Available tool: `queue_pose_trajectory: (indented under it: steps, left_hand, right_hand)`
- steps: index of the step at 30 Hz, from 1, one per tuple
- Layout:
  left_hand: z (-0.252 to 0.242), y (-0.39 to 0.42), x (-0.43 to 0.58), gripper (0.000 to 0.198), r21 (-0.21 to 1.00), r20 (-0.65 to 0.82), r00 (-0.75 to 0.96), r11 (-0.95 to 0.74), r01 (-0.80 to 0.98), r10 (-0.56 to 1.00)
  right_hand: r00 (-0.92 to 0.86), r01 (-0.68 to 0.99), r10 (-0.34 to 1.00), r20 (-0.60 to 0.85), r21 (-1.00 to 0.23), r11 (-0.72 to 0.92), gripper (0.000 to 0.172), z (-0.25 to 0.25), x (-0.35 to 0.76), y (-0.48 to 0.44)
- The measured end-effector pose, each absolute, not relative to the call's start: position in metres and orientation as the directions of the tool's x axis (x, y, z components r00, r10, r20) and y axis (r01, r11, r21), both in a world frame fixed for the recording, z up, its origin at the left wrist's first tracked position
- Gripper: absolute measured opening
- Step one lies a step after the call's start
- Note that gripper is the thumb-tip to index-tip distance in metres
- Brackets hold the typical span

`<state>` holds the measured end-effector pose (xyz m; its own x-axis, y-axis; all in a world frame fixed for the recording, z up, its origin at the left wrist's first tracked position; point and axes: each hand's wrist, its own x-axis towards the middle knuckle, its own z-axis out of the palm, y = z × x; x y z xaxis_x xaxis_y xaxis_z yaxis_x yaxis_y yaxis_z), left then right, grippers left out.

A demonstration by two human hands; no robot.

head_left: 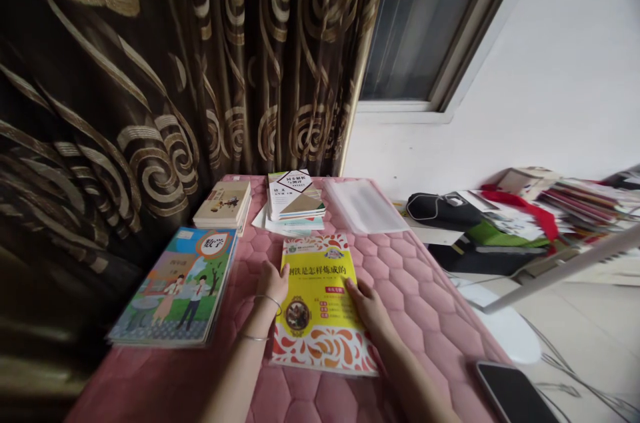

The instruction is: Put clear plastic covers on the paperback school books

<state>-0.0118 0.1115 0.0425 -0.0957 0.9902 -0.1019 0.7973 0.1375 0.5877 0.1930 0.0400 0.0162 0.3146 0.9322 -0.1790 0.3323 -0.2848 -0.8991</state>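
A yellow book (320, 303) with Chinese characters and a red-orange leaf pattern lies face up in front of me. My left hand (273, 284) grips its left edge, thumb on the cover and bracelets at the wrist. On the opposite edge, my right hand (366, 303) holds it the same way; the fingers beneath are partly hidden. To the left is a stack topped by a blue-green math textbook (180, 286). Behind it sits a small stack of tan books (223, 203). Farther back, white workbooks (293, 196) are piled up beside clear plastic sleeves (364, 205).
The pink quilted cover (305, 393) lies under everything. A dark phone (513, 391) rests at its right front edge. Patterned curtains (200, 76) hang along the left and back. Beyond the right edge are a black case (443, 209), papers, a white stand (505, 323) and cables.
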Motion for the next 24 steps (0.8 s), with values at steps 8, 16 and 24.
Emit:
queue_pose_trajectory:
  steps: [8, 16, 24]
  left_hand:
    - [0.033, 0.098, -0.008, 0.026, 0.425, -0.005, -0.087, 0.081, 0.902, 0.996]
    - [0.033, 0.086, -0.007, 0.042, 0.257, 0.085, 0.031, -0.052, 0.965, 0.996]
    - [0.035, 0.126, 0.022, 0.052, 0.202, 0.084, 0.504, -0.510, 0.836, 0.859]
  right_hand:
    - [0.290, 0.740, 0.943, -0.162, -0.587, -0.329, 0.042, 0.022, 0.203, 0.052]
    - [0.326, 0.815, 0.938, -0.119, -0.466, -0.343, 0.039, 0.022, 0.200, 0.045]
    - [-0.002, 0.903, 0.985, 0.175, -0.423, 0.077, 0.048, 0.058, 0.170, 0.078]
